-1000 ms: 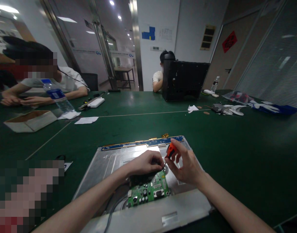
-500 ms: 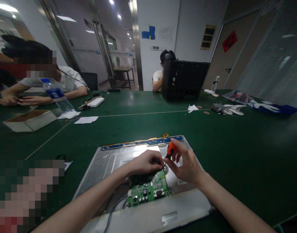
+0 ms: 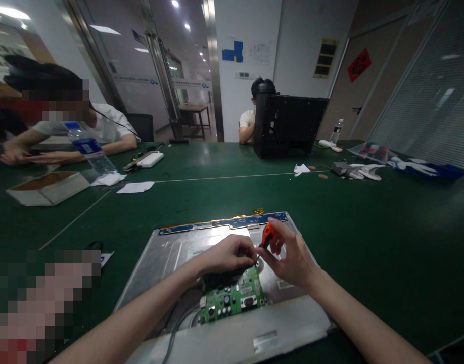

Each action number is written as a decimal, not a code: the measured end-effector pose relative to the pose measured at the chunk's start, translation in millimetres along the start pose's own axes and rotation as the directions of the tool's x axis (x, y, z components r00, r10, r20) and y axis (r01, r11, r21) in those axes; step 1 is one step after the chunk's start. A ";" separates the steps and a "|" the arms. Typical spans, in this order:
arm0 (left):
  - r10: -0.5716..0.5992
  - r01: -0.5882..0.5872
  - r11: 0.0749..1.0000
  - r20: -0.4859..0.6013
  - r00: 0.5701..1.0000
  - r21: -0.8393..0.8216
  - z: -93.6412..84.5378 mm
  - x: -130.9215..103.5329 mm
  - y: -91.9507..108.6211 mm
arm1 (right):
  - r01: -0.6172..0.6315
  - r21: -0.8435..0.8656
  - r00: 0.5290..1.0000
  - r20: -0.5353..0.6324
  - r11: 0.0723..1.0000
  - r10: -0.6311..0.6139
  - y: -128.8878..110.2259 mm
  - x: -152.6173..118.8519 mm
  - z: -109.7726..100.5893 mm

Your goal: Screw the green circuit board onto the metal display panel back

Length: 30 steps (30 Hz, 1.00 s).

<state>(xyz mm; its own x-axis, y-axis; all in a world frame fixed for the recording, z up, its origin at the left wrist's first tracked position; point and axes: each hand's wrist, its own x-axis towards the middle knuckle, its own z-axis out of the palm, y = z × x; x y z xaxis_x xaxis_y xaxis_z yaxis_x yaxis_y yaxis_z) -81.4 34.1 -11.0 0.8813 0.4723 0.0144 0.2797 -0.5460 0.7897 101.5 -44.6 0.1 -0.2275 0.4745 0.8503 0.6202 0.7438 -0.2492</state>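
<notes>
Between the thumb and fingers of my right hand (image 3: 290, 255) is a small screwdriver (image 3: 268, 235) with an orange and black handle, tilted with its tip downward. That tip meets the upper corner of a green circuit board (image 3: 235, 298). My left hand (image 3: 232, 253) is pinched closed right by the tip; whatever its fingers hold is hidden. The board lies on a silver metal panel (image 3: 167, 258), which has a blue circuit strip (image 3: 224, 223) along its far edge. A grey cable (image 3: 175, 328) runs from beside the board toward me.
The panel rests on a green table (image 3: 368, 242). An open box (image 3: 48, 189), a tilted water bottle (image 3: 90, 146) and a paper (image 3: 135, 187) are at the left. Two people sit across, one behind a black monitor (image 3: 290, 124). Gloves (image 3: 363, 171) lie at the far right.
The screwdriver handle has turned slightly in my right fingers. My left hand stays in the same place.
</notes>
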 end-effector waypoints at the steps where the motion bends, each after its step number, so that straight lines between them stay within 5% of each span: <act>1: 0.002 -0.002 1.000 0.002 1.000 -0.001 0.1 0.2 -0.3 | -0.003 0.003 1.000 0.006 1.000 0.003 -0.1 -0.3 -0.1; 30: 0.007 -0.007 1.000 0.006 1.000 -0.004 0.0 -0.2 -1.0 | -0.008 0.051 1.000 0.006 0.999 0.008 -3.6 1.6 -2.3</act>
<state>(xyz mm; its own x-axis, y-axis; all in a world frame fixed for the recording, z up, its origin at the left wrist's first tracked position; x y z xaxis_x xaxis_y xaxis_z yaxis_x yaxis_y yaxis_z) -81.9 34.5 -11.8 0.8853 0.4647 0.0162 0.2724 -0.5465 0.7919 100.7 -47.5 3.5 -0.2272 0.4836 0.8453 0.5829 0.7629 -0.2798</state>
